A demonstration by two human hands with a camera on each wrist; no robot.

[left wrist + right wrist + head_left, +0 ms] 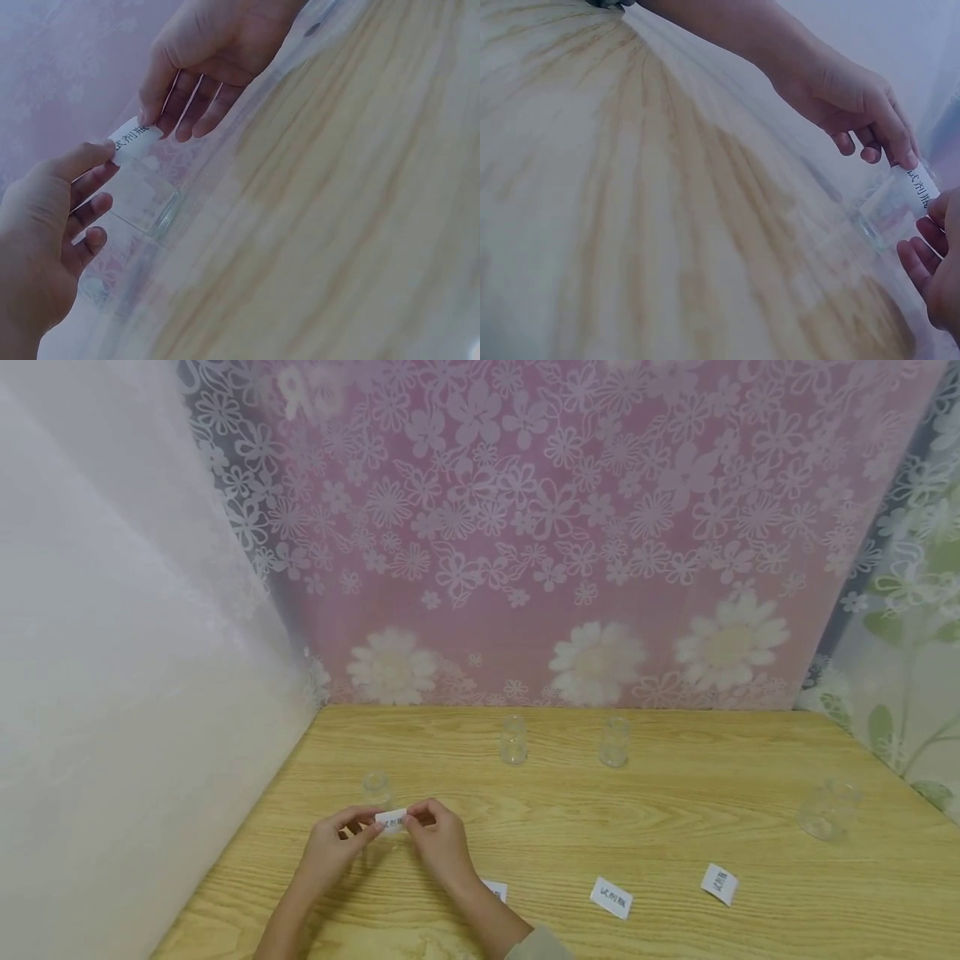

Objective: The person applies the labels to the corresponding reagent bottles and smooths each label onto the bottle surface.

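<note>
Pinching a small white label (391,820) by its two ends, you hold it just on your side of the near bottle (377,783), a clear glass one whose top shows beyond the label. Your left hand (330,850) grips the label's left end between thumb and fingertip, and your right hand (442,845) grips its right end the same way, while the other fingers of both curve loosely off the label. Dark printed characters run along its face. Both wrist views show the label overlapping the near bottle, though you cannot tell whether it touches the glass. Beyond the near bottle and to its right stand a second bottle (513,743) and, farther right, a third bottle (614,745); well to the right of it is a fourth bottle (827,812). On your side of the near bottle and to its right, a partly hidden label (497,889) lies behind your right forearm (487,912), then a middle label (612,897), then a far-right label (720,883), all on the wooden table (525,818). Past the near bottle, a pink flowered curtain (480,527) hangs behind the table.
</note>
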